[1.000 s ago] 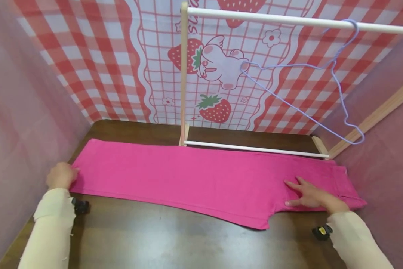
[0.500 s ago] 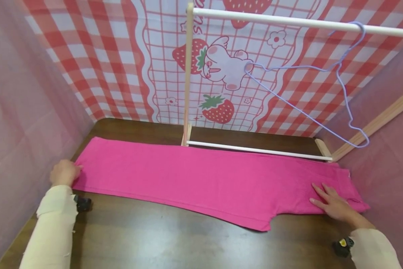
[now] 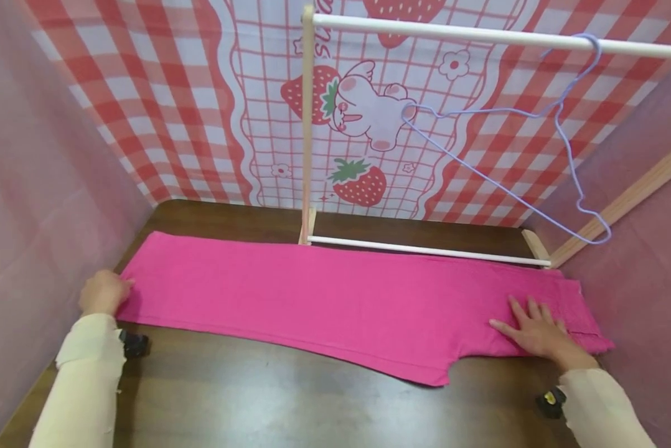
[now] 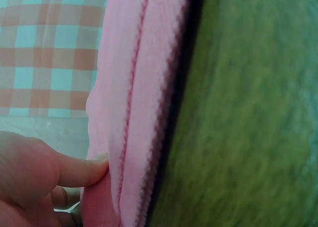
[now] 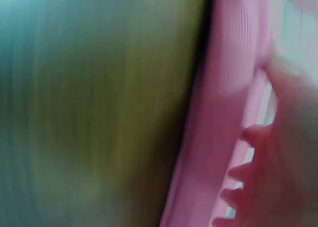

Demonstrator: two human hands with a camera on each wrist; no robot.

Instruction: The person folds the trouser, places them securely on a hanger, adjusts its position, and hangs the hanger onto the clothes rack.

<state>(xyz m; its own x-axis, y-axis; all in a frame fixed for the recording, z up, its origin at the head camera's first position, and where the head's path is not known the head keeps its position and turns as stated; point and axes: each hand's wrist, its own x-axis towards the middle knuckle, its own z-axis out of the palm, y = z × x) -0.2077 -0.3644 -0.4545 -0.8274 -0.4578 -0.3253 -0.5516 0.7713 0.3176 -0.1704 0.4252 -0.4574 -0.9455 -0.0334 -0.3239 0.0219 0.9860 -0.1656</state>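
Note:
A pair of bright pink trousers point(image 3: 313, 292), folded lengthwise, lies flat across the table. Its leg hem is at the left, and its waist end is at the right. My left hand point(image 3: 103, 292) pinches the hem end; in the left wrist view the thumb point(image 4: 82, 170) presses on the cloth, with fingers partly hidden behind it. On the upper part near the waist, my right hand point(image 3: 539, 333) rests with its fingers spread. The right wrist view is blurred and shows that hand point(image 5: 283, 157) over the pink cloth.
Behind the trousers stands a rack with a white top rail point(image 3: 425, 28) and a low white bar point(image 3: 425, 247). A lilac wire hanger point(image 3: 492, 180) hangs from the rail. Pink curtains point(image 3: 44, 155) flank the brown table point(image 3: 290, 398); a strawberry-print cloth point(image 3: 190, 112) covers the back.
My right hand has slid right along the trousers toward the waist, then back left a little, fingers still spread. The left hand stays at the hem.

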